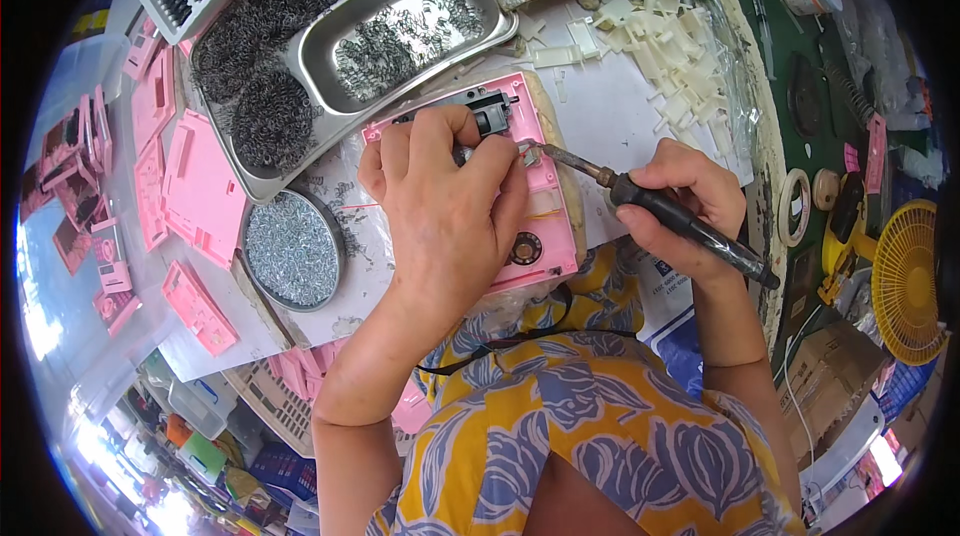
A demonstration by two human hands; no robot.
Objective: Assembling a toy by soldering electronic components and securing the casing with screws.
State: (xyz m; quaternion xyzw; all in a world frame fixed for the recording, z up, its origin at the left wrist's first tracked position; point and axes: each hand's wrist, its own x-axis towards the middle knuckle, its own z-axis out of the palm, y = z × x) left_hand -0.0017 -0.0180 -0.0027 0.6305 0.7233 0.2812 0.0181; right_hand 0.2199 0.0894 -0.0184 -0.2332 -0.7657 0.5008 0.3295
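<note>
A pink plastic housing (545, 236) with a small black round part and a black block at its top lies on the white table in front of me. My left hand (445, 206) rests on it, fingers pressed near its upper middle. My right hand (690, 201) grips a soldering iron (660, 204) by its black handle. The metal tip of the iron points left and touches the housing just beside my left fingertips.
Two metal trays (320, 41) with small springs stand behind the housing. A round tin of tiny screws (292, 249) sits at the left. Pink housing parts (190, 186) lie at the left, white plastic pieces (660, 46) at the back right. A yellow fan (905, 281) stands at the right.
</note>
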